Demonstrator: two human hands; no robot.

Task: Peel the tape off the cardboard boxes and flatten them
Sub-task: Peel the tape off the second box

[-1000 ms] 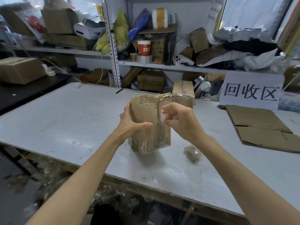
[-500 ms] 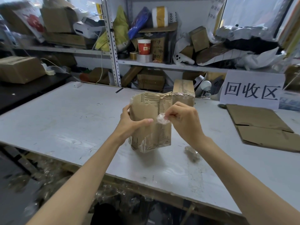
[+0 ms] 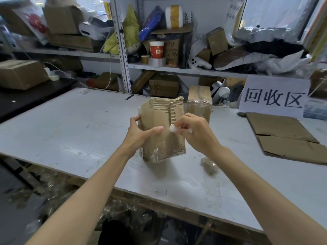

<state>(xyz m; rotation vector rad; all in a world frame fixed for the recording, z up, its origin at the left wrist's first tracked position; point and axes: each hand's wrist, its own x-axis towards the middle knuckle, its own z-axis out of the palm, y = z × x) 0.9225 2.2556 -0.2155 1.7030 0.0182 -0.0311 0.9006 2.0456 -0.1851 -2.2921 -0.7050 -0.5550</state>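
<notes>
Since a moment ago the right hand (image 3: 194,134) has pulled the tape (image 3: 172,129) it pinches slightly off the box (image 3: 159,119), which the left hand (image 3: 141,134) grips over the surface (image 3: 70,129); a hard pull may snap the tape or tear cardboard.

Single view: head-worn, wide-angle, pointed forward and down. Lens sits above near edge of white table (image 3: 70,131), facing across it toward metal shelving (image 3: 122,50) along far side.

Both forearms enter from bottom corners and converge on frame centre. Left hand (image 3: 139,136) and right hand (image 3: 196,135) near lens. Cardboard box (image 3: 159,114) sits dead centre, with tape wad (image 3: 172,129) just right of it.

Paper sign (image 3: 276,85) upper right. Floor below table edge fills bottom strip. Shelf lines bow near margins. Left edge blurred.
</notes>
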